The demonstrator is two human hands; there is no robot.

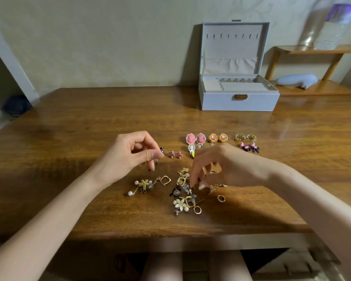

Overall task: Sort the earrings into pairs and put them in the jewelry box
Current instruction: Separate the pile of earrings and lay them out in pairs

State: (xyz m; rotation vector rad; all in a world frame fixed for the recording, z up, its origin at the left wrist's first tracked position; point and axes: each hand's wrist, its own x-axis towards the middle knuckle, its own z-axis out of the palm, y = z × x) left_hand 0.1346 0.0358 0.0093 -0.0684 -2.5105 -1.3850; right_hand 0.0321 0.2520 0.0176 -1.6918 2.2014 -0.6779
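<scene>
On the wooden table [69, 122] a grey jewelry box [239, 98] stood open at the far right. In a row lay paired earrings: pink stars [175, 154], pink cameos [195, 138], round gold studs [217, 137]. The left hand [130, 157] pinched a small dark purple earring [161, 149] (mostly hidden by the fingers). The right hand [217, 167] reached fingers-down into the loose pile [185, 191] nearer the table's edge.

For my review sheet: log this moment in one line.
left hand: pinching purple earring | right hand: reaching into unsorted pile | jewelry box: open
</scene>
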